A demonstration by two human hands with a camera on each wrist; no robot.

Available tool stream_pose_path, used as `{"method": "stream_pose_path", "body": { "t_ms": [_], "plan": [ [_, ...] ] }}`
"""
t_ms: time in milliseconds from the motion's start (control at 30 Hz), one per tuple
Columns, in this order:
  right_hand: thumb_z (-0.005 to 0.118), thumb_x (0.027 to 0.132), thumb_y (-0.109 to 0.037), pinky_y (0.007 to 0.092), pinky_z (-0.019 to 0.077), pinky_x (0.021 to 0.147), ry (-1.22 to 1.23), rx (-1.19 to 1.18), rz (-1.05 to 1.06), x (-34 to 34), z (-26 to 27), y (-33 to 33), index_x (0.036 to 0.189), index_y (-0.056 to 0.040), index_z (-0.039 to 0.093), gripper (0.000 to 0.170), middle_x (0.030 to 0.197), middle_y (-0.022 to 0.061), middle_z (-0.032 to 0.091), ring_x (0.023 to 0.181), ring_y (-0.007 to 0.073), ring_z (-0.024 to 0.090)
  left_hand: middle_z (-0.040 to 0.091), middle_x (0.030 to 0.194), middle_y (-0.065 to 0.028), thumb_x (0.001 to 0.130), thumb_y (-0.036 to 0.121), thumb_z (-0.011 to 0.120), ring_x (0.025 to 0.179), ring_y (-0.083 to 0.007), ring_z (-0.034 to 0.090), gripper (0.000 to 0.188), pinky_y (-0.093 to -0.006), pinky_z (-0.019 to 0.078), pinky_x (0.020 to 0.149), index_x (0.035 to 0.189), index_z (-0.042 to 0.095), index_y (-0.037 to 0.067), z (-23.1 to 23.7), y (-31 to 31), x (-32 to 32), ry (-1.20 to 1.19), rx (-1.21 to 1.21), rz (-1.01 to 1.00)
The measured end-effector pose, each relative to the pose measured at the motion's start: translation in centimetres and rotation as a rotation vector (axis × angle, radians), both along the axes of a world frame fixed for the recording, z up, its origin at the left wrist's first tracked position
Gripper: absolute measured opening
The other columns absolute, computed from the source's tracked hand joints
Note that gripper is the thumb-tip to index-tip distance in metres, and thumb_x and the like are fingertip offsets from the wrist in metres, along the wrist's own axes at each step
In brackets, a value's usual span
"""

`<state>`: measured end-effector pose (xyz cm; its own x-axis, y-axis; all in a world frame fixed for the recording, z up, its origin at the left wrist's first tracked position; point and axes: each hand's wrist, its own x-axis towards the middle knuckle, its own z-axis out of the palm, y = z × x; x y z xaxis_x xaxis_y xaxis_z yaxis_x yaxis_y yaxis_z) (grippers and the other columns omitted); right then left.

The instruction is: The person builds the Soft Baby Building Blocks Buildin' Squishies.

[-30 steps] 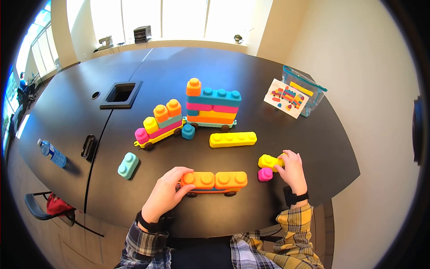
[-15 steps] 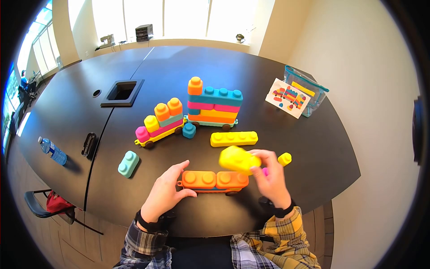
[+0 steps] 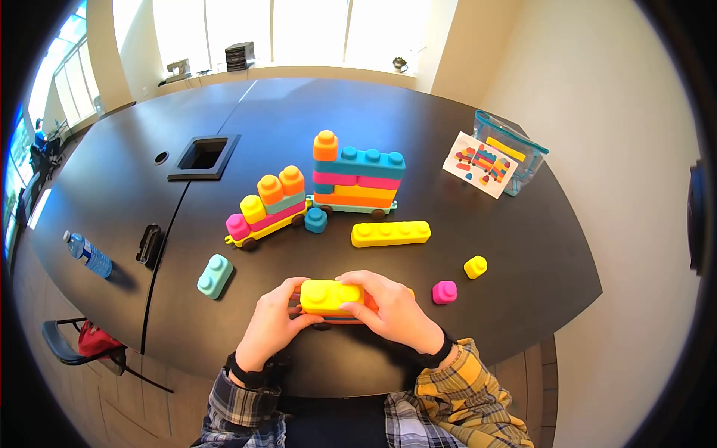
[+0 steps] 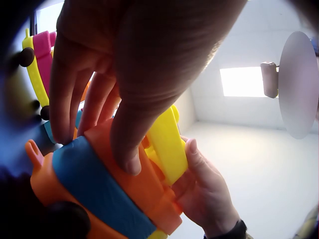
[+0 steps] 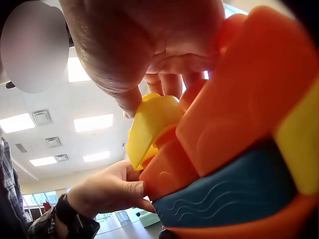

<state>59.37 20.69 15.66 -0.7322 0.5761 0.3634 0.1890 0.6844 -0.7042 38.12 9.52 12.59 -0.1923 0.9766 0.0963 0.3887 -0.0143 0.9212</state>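
Note:
My left hand grips the left end of a wheeled toy wagon, thumb on its near side and fingers on the far side. The wagon has an orange base, a blue layer with wavy lines and two orange blocks on top. With my right hand I pinch a yellow two-stud block between thumb and fingers. It sits tilted over the studs of the left orange block, close to my left hand. My right hand hides most of the wagon's right end in the head view.
A pink block and a small yellow block lie to the right. Beyond are a long yellow block, a blue block and two built wagons. A mint block and water bottle lie left; a picture card leans on a bag.
My right hand has picked up the yellow two-stud block from the right and carried it left onto the wagon's left end. My left hand has stayed at the wagon.

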Motion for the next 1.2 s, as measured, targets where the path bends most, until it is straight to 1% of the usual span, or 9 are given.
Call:
{"method": "stream_pose_path", "body": {
  "t_ms": [133, 233, 433, 500, 700, 967, 1033, 1100, 1200],
  "plan": [
    [0.076, 0.096, -0.016, 0.0395, 0.0608, 0.089, 0.008, 0.14, 0.014, -0.4, -0.6, 0.3, 0.132, -0.0102, 0.068, 0.038, 0.124, 0.0136, 0.074, 0.104, 0.0332, 0.074, 0.074, 0.123, -0.0158, 0.084, 0.002, 0.087, 0.115, -0.0277, 0.074, 0.056, -0.038, 0.0648, 0.095, 0.132, 0.06, -0.001, -0.6, 0.2, -0.3, 0.001, 0.004, 0.017],
    [0.075, 0.095, -0.016, 0.0412, 0.0611, 0.09, -0.045, 0.109, 0.024, -0.2, -0.4, 0.5, 0.132, -0.0102, 0.068, 0.037, 0.124, 0.0143, 0.073, 0.108, 0.0341, 0.073, 0.074, 0.123, -0.0156, 0.084, 0.002, 0.087, 0.114, -0.0281, 0.075, 0.058, -0.0383, 0.0647, 0.096, 0.134, 0.06, -0.001, -0.5, 0.2, -0.3, 0.018, 0.01, 0.004],
    [0.076, 0.095, -0.017, 0.0413, 0.061, 0.087, -0.085, 0.147, 0.031, -0.2, 0.0, 0.5, 0.13, -0.0114, 0.069, 0.036, 0.119, 0.0127, 0.074, 0.106, 0.0337, 0.073, 0.071, 0.128, -0.0165, 0.087, 0.005, 0.085, 0.118, -0.028, 0.072, 0.059, -0.0386, 0.0626, 0.099, 0.14, 0.058, 0.002, 1.3, -0.1, 0.2, -0.027, 0.1, 0.005],
    [0.076, 0.095, -0.018, 0.0412, 0.061, 0.086, -0.094, 0.155, 0.031, -0.3, 0.2, 0.5, 0.129, -0.0116, 0.069, 0.036, 0.118, 0.0123, 0.074, 0.105, 0.0334, 0.073, 0.07, 0.126, -0.0144, 0.091, 0.006, 0.081, 0.117, -0.0285, 0.071, 0.05, -0.0372, 0.0624, 0.096, 0.137, 0.061, 0.003, 1.4, 0.1, 0.1, 0.125, 0.251, 0.027],
    [0.076, 0.094, -0.019, 0.0402, 0.0609, 0.084, -0.064, 0.17, 0.019, -0.2, -0.3, 0.6, 0.127, -0.0122, 0.07, 0.034, 0.117, 0.0113, 0.075, 0.102, 0.0319, 0.073, 0.07, 0.119, -0.013, 0.094, 0.007, 0.078, 0.108, -0.0272, 0.072, 0.036, -0.0359, 0.0636, 0.091, 0.128, 0.068, 0.002, 1.4, 0.4, 0.3, 0.122, 0.237, 0.0],
    [0.076, 0.095, -0.021, 0.0387, 0.0613, 0.083, -0.054, 0.148, -0.004, -0.2, -0.6, 0.4, 0.131, -0.0136, 0.071, 0.037, 0.121, 0.0106, 0.075, 0.104, 0.0301, 0.074, 0.07, 0.121, -0.0148, 0.095, 0.01, 0.079, 0.11, -0.0294, 0.072, 0.037, -0.0378, 0.0623, 0.092, 0.129, 0.067, 0.002, 1.1, 0.2, 0.3, 0.1, 0.192, 0.009],
    [0.075, 0.096, -0.026, 0.0427, 0.0602, 0.089, -0.042, 0.127, -0.017, -0.2, -0.2, 0.1, 0.131, -0.0119, 0.07, 0.038, 0.121, 0.0124, 0.074, 0.111, 0.0332, 0.072, 0.069, 0.122, -0.0154, 0.094, 0.012, 0.079, 0.113, -0.0316, 0.071, 0.039, -0.0394, 0.0606, 0.094, 0.13, 0.066, 0.002, 1.0, 0.2, 0.5, 0.1, 0.155, 0.002],
    [0.076, 0.096, -0.026, 0.0431, 0.0582, 0.095, 0.033, 0.173, -0.031, 0.3, -0.5, 0.3, 0.132, -0.0112, 0.07, 0.039, 0.123, 0.0128, 0.074, 0.114, 0.0337, 0.071, 0.068, 0.125, -0.0164, 0.092, 0.014, 0.081, 0.119, -0.0363, 0.066, 0.045, -0.0424, 0.0553, 0.101, 0.131, 0.063, 0.003, 0.5, 0.4, 0.3, 0.304, 0.29, 0.037],
    [0.079, 0.094, -0.023, 0.0439, 0.0514, 0.107, 0.116, 0.239, -0.11, 2.6, 1.1, 0.4, 0.131, -0.0089, 0.07, 0.04, 0.129, 0.0132, 0.073, 0.122, 0.034, 0.068, 0.065, 0.135, -0.0152, 0.091, 0.008, 0.079, 0.124, -0.0309, 0.065, 0.049, -0.0398, 0.0559, 0.103, 0.136, 0.06, 0.003, 1.2, 0.2, 0.7, 0.309, 0.33, 0.036]
  ]
}}
